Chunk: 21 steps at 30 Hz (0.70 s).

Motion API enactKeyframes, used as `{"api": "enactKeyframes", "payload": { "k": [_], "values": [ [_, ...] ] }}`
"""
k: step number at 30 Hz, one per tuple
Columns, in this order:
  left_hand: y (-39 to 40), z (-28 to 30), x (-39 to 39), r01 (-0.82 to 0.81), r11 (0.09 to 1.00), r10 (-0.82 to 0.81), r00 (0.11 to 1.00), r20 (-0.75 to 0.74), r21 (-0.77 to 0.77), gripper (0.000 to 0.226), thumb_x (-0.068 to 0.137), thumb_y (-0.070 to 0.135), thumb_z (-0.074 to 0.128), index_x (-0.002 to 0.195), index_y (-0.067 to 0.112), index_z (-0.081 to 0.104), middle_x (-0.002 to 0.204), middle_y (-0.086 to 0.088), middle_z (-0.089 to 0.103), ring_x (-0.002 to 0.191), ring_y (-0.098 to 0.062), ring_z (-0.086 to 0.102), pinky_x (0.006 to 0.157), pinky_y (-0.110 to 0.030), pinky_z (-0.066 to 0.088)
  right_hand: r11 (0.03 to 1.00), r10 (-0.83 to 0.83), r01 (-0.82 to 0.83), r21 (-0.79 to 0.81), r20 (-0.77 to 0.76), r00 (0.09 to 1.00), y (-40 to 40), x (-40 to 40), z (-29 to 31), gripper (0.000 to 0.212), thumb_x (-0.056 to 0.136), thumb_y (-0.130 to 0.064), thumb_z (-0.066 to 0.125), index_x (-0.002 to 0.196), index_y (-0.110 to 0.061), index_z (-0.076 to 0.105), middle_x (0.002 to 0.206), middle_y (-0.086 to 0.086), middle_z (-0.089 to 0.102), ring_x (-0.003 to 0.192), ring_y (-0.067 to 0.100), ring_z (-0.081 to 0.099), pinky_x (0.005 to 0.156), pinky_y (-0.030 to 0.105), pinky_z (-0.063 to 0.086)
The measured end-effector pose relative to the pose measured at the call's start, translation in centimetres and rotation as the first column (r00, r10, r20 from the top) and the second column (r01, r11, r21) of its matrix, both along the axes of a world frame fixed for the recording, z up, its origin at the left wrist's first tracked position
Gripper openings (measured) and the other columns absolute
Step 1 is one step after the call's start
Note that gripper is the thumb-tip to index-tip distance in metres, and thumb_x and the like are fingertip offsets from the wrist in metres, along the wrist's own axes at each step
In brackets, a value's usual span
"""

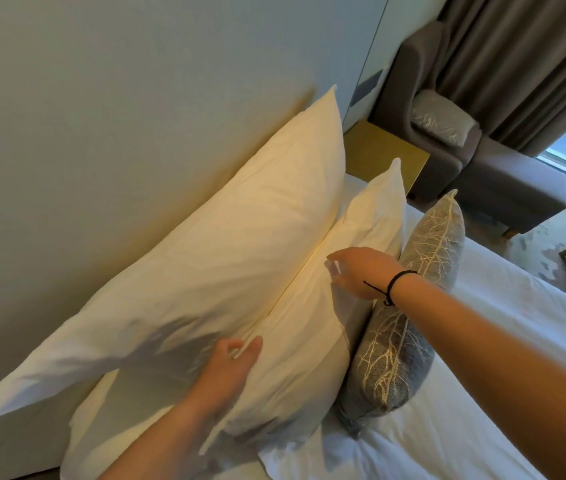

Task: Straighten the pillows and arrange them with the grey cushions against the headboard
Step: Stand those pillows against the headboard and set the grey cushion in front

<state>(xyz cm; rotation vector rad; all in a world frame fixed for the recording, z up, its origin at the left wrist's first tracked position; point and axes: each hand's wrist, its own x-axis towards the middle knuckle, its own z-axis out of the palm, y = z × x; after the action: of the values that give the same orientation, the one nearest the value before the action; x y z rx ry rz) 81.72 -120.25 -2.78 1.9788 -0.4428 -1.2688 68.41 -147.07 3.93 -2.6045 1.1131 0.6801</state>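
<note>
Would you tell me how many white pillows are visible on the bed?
3: the large white pillow against the headboard, one before it, another farther along; more may be hidden.

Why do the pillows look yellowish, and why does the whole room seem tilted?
Head view: warm light tints the rear pillow and front pillow yellow; the left hand casts a soft grey shadow on them. The wide-angle lens and tilted head slant the headboard and curtain. The right hand fingertips show slight motion blur.
</note>
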Motion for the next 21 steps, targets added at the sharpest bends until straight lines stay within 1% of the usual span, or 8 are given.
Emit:
{"api": "enactKeyframes", "payload": {
  "k": [2,5,9,11,14,16,18,21],
  "values": [
    [-0.3,-0.1,1.2,-0.007,0.999,0.012,0.987,0.161,-0.031,0.023,0.087,0.038,0.069,0.088,0.015,0.070,0.090,0.003,0.068,0.084,-0.014,0.063,0.072,-0.034,0.049,0.996,0.050,-0.045,0.071,-0.072,0.996,1.6,-0.5,-0.1,0.044,0.100,-0.042,0.045,0.138,-0.021,0.046,0.143,0.007,0.050,0.123,0.028,0.052,0.101,0.045,0.046],
    [0.4,0.4,2.5,0.139,0.990,-0.116,0.899,0.421,-0.025,0.033,0.089,0.029,0.067,0.062,0.011,0.061,0.060,0.003,0.062,0.058,-0.011,0.054,0.056,-0.030,0.041,0.984,0.074,-0.053,0.171,-0.122,0.990,4.7,-0.5,-0.6,0.056,0.097,-0.049,0.047,0.146,-0.028,0.033,0.154,0.013,0.029,0.127,0.036,0.049,0.098,0.048,0.047],
    [2.1,0.9,3.8,0.291,0.922,-0.382,0.562,0.733,0.257,0.034,0.098,0.045,0.047,0.075,0.021,0.055,0.079,0.000,0.067,0.079,-0.022,0.063,0.064,-0.035,0.046,0.989,0.096,-0.087,0.118,-0.079,0.992,8.0,-0.1,-0.9,0.050,0.093,-0.055,0.049,0.136,-0.032,0.039,0.141,0.011,0.037,0.116,0.036,0.052,0.091,0.048,0.046],
    [2.5,1.0,3.7,0.322,0.867,-0.491,0.421,0.763,0.380,0.032,0.101,0.046,0.037,0.092,0.022,0.056,0.092,-0.001,0.070,0.090,-0.024,0.066,0.068,-0.034,0.048,0.989,0.131,-0.131,0.062,0.004,0.991,8.7,-0.3,-0.5,0.048,0.093,-0.055,0.047,0.137,-0.035,0.041,0.145,0.003,0.039,0.129,0.030,0.045,0.102,0.051,0.037],
    [2.2,1.3,2.7,0.381,0.786,-0.605,0.313,0.732,0.487,0.025,0.101,0.045,0.032,0.102,0.028,0.050,0.097,0.004,0.068,0.092,-0.019,0.068,0.063,-0.032,0.041,0.995,0.035,-0.011,-0.099,0.244,0.969,8.1,-2.4,0.9,0.054,0.094,-0.058,0.043,0.144,-0.039,0.039,0.158,-0.007,0.031,0.146,0.018,0.024,0.118,0.051,0.016],
    [1.0,1.8,2.4,0.422,0.765,-0.622,0.292,0.727,0.486,0.020,0.100,0.043,0.036,0.102,0.027,0.046,0.097,0.004,0.067,0.092,-0.019,0.067,0.064,-0.034,0.043,0.952,-0.078,0.197,-0.235,0.436,0.896,6.8,-5.1,1.8,0.052,0.093,-0.057,0.046,0.141,-0.038,0.044,0.157,-0.006,0.034,0.147,0.019,0.021,0.119,0.051,0.016],
    [-1.2,2.4,2.1,0.502,0.749,-0.605,0.253,0.755,0.432,0.015,0.099,0.039,0.037,0.103,0.027,0.045,0.098,0.002,0.065,0.089,-0.022,0.065,0.068,-0.037,0.047,0.849,-0.254,0.472,-0.239,0.598,0.760,5.6,-8.4,1.9,0.053,0.090,-0.052,0.054,0.140,-0.034,0.045,0.156,0.000,0.034,0.146,0.024,0.025,0.117,0.050,0.021],
    [-7.0,3.5,1.3,0.635,0.713,-0.569,0.273,0.776,0.299,0.023,0.101,0.038,0.036,0.115,0.026,0.049,0.104,0.000,0.065,0.092,-0.025,0.064,0.076,-0.039,0.052,0.651,-0.603,0.757,0.054,0.642,0.473,4.5,-11.8,0.5,0.072,0.085,-0.051,0.064,0.147,-0.030,0.034,0.152,0.007,0.036,0.136,0.029,0.038,0.109,0.049,0.038]
  ]
}}
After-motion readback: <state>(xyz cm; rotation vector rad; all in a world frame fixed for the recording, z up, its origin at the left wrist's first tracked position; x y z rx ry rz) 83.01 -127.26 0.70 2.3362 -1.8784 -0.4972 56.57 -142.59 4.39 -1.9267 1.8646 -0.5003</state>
